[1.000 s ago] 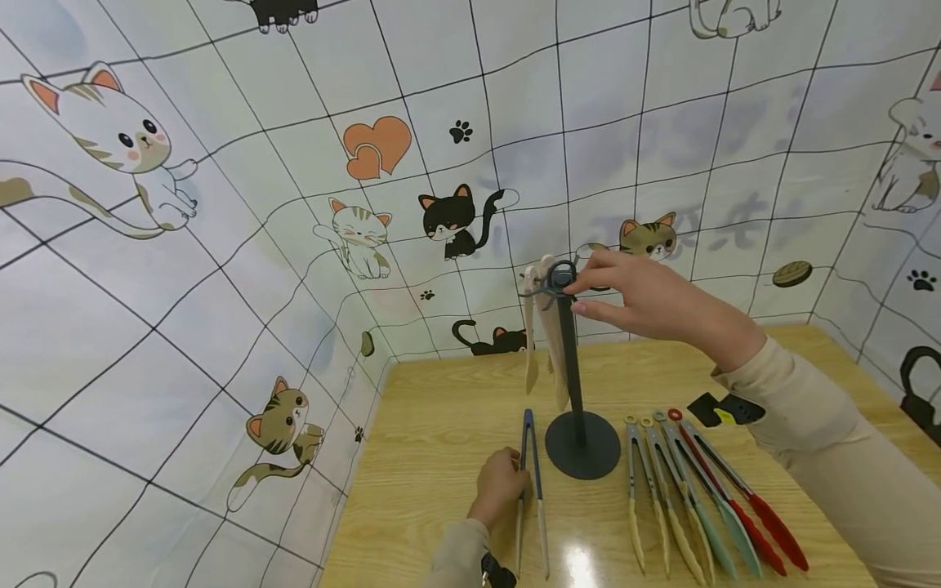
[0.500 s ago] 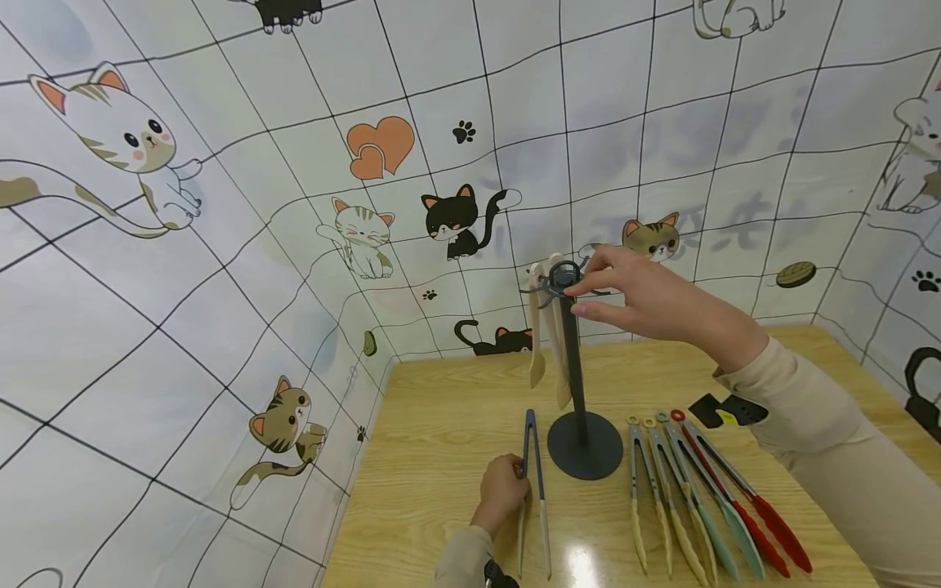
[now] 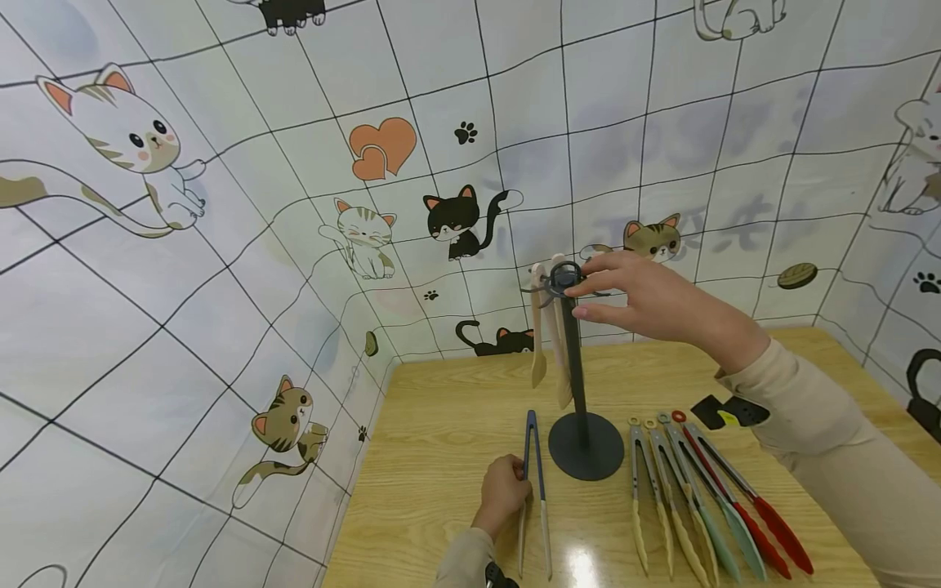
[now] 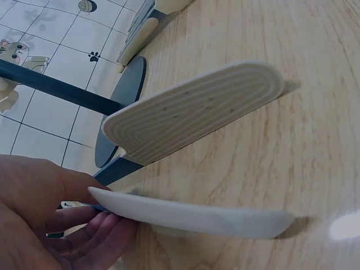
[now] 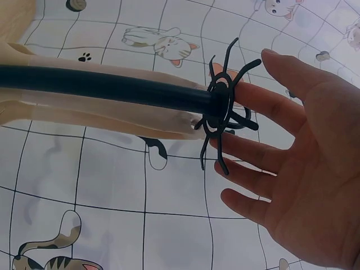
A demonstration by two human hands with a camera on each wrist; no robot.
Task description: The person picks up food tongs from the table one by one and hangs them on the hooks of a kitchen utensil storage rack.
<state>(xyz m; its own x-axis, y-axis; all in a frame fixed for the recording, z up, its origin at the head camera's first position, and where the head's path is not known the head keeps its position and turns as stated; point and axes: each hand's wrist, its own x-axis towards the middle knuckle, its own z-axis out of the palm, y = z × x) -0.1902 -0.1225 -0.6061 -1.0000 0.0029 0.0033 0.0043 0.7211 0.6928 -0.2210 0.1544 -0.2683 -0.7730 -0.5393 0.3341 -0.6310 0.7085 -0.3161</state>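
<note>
The blue tongs (image 3: 540, 474) rest on the desk (image 3: 434, 425) just left of the black stand (image 3: 576, 367), their joined end level with the stand's base and their two pale tips spread apart toward the person.

The left hand (image 3: 504, 490) reaches in from the person's side and comes at the tongs from their left, wrist low. Its grip is closed on the left arm of the tongs, thumb on one face and curled fingers on the other, close to where the blue handle meets the ridged pale part. The right arm of the tongs lies outside this grip, between it and the stand's base.

The right hand (image 3: 639, 294) is raised to the top of the stand, coming from its right with the forearm slanting up out of a beige sleeve (image 3: 816, 433). This grip is loose: the fingers are extended and spread at the ring of hooks (image 5: 225, 112), with the thumb held apart beside a hook's tip.

From hooks on the stand's left side hang at least two pale utensils (image 3: 539, 371). Right of the stand's base, more tongs lie fanned out: two yellow pairs (image 3: 639, 531), then green tongs (image 3: 748, 545), and red tongs (image 3: 782, 531) farthest from it. Behind the stand rises a white wall covering (image 3: 294, 122) with grid lines and cartoon cats.
</note>
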